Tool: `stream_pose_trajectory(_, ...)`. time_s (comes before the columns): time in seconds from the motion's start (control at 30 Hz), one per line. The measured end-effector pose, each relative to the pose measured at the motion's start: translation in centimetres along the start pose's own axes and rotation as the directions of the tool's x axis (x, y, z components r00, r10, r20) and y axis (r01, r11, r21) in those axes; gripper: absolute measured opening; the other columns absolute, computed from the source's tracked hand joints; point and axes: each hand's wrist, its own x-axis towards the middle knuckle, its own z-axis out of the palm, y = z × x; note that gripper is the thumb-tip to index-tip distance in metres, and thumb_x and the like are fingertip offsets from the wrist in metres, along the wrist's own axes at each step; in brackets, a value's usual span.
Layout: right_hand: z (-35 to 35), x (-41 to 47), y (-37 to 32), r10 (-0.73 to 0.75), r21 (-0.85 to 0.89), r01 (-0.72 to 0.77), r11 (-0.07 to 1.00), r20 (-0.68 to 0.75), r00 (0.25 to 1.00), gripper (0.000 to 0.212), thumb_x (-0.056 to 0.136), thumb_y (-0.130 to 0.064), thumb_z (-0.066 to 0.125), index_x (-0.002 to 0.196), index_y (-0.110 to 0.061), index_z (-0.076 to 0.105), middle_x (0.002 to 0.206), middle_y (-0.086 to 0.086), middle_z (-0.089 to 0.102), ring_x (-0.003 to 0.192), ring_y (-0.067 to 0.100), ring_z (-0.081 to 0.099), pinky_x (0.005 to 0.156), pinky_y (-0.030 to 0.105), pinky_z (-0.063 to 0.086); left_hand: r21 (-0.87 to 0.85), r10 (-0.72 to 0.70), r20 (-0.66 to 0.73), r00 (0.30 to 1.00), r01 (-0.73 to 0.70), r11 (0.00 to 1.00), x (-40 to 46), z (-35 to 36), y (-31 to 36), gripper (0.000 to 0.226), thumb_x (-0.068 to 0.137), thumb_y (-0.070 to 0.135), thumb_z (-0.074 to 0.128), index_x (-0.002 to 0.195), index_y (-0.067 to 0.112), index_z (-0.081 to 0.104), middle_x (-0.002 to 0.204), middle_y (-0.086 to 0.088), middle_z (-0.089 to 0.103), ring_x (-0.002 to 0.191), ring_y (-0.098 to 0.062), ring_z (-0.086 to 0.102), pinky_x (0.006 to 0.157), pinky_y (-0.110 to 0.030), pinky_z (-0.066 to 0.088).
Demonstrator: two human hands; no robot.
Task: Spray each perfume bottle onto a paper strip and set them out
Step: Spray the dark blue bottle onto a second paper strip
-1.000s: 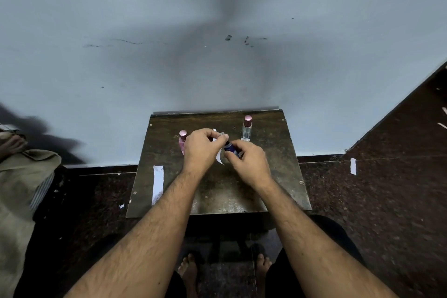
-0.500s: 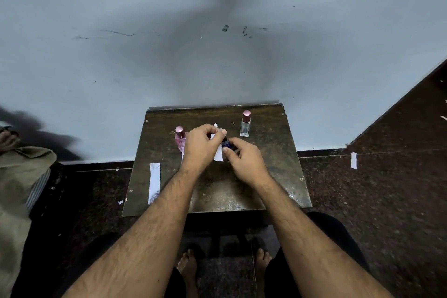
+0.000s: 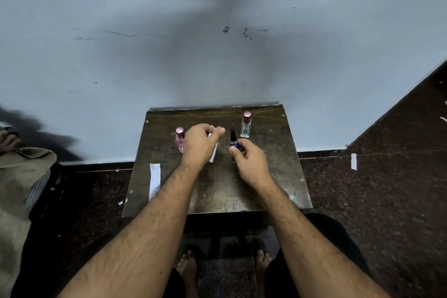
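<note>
Left hand [image 3: 198,144] pinches a paper strip [image 3: 213,152] upright as spray target, right hand [image 3: 249,161] grips the blue bottle [image 3: 234,144] just right, nozzle facing it.

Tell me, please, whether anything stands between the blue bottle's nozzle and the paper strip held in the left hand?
Nothing visible does. The blue bottle in the right hand faces the paper strip pinched by the left hand across an open gap above the table.

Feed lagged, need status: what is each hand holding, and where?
Left hand pinches white paper strip near its top; right hand grips small dark-blue spray bottle round its body.
</note>
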Motion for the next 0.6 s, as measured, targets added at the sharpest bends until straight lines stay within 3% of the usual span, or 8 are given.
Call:
stream_pose_trajectory(0.13, 0.1, 0.0, 0.7, 0.01, -0.023, -0.011, 1.0, -0.066, 0.998, 0.004, 0.088, -0.028, 0.065, 0.091, -0.026, 0.065, 0.073, -0.008, 0.065, 0.071, 0.016, 0.061, 0.071, 0.032, 0.051, 0.318, -0.071, 0.088, 0.994, 0.04, 0.947, 0.9, 0.8, 0.7, 0.037, 0.085, 0.044, 0.068, 0.08, 0.007, 0.073, 0.077, -0.006, 0.07, 0.077, -0.021, 0.062, 0.063, -0.027, 0.032)
stream_pose_trajectory(0.27, -0.3, 0.1, 1.2, 0.002, -0.066, -0.009, 0.998, -0.106, 0.994, 0.009, 0.088, -0.029, 0.065, 0.095, -0.024, 0.067, 0.077, -0.009, 0.063, 0.071, 0.012, 0.057, 0.069, 0.029, 0.048, 0.56, -0.112, 0.176, 0.978, -0.006, 0.828, 2.5, 1.9, 0.9, 0.031, 0.085, 0.037, 0.07, 0.086, 0.007, 0.07, 0.092, -0.01, 0.072, 0.085, -0.025, 0.066, 0.068, -0.03, 0.047)
stream_pose_trajectory(0.33, -0.5, 0.3, 1.5, 0.0, -0.07, -0.009, 0.998, -0.127, 0.992, 0.011, 0.088, -0.03, 0.065, 0.095, -0.022, 0.067, 0.08, -0.006, 0.065, 0.073, 0.015, 0.059, 0.072, 0.032, 0.05, 0.614, -0.082, 0.157, 0.984, -0.033, 0.789, 3.0, 2.6, 0.9, 0.025, 0.086, 0.029, 0.07, 0.093, 0.005, 0.071, 0.096, -0.013, 0.072, 0.093, -0.029, 0.067, 0.076, -0.033, 0.052)
stream_pose_trajectory(0.43, -0.5, 0.4, 1.7, -0.004, -0.064, -0.004, 0.998, -0.123, 0.992, 0.01, 0.087, -0.029, 0.065, 0.094, -0.022, 0.067, 0.082, -0.005, 0.067, 0.074, 0.016, 0.06, 0.073, 0.034, 0.052, 0.65, -0.069, 0.144, 0.987, -0.042, 0.759, 3.5, 3.3, 0.7, 0.02, 0.087, 0.022, 0.069, 0.095, 0.004, 0.07, 0.096, -0.014, 0.072, 0.092, -0.03, 0.068, 0.074, -0.033, 0.053)
stream_pose_trajectory(0.6, -0.4, 0.8, 1.9, -0.007, -0.044, 0.002, 0.999, -0.124, 0.992, 0.011, 0.087, -0.029, 0.066, 0.096, -0.021, 0.067, 0.083, -0.004, 0.067, 0.075, 0.016, 0.06, 0.074, 0.035, 0.052, 0.568, -0.052, 0.148, 0.988, -0.042, 0.822, 4.1, 4.2, 0.1, 0.021, 0.084, 0.024, 0.071, 0.096, 0.007, 0.073, 0.093, -0.013, 0.072, 0.091, -0.03, 0.068, 0.078, -0.035, 0.054)
